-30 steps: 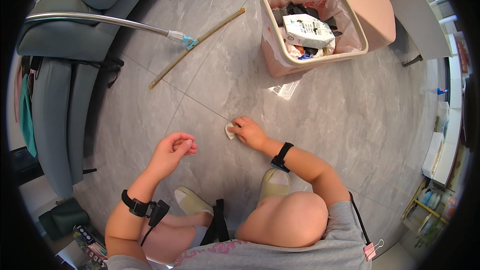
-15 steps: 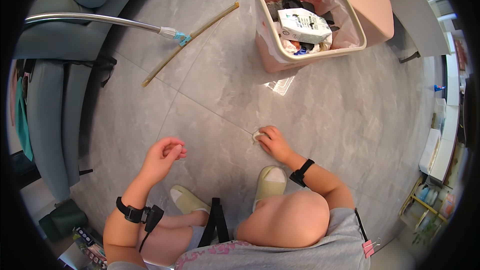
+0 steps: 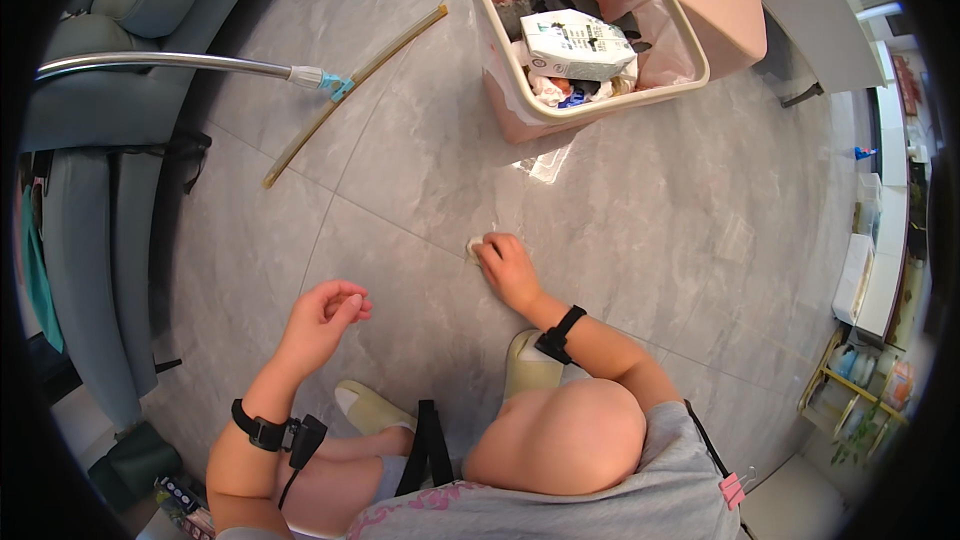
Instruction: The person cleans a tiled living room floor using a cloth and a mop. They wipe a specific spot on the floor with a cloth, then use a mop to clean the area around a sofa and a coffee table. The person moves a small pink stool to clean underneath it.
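My right hand (image 3: 507, 265) is on the grey floor ahead of my feet, its fingers closed over a small whitish wad (image 3: 474, 248) that looks like a folded tissue or wipe. Most of the wad is hidden under the fingers. To the left, my left hand (image 3: 334, 315) hovers above the floor. Its fingers are loosely curled and slightly apart, and nothing shows in them. Beyond the right hand stands a pink bin (image 3: 690, 25) with a beige rim and a liner. Inside, a white package (image 3: 580, 45) lies on dark and crumpled rubbish.
A squeegee-like floor tool (image 3: 352, 92) with a metal pole lies at the upper left, near grey-blue seats (image 3: 90, 270). The pink bin lid (image 3: 725, 0) is beside the bin. A shelf rack (image 3: 850, 390) with bottles stands at the right. My slippers (image 3: 533, 365) rest below my hands.
My right hand has slid the whitish wad a little forward and left across the floor. The view has shifted slightly, and my left hand stays nearly in place.
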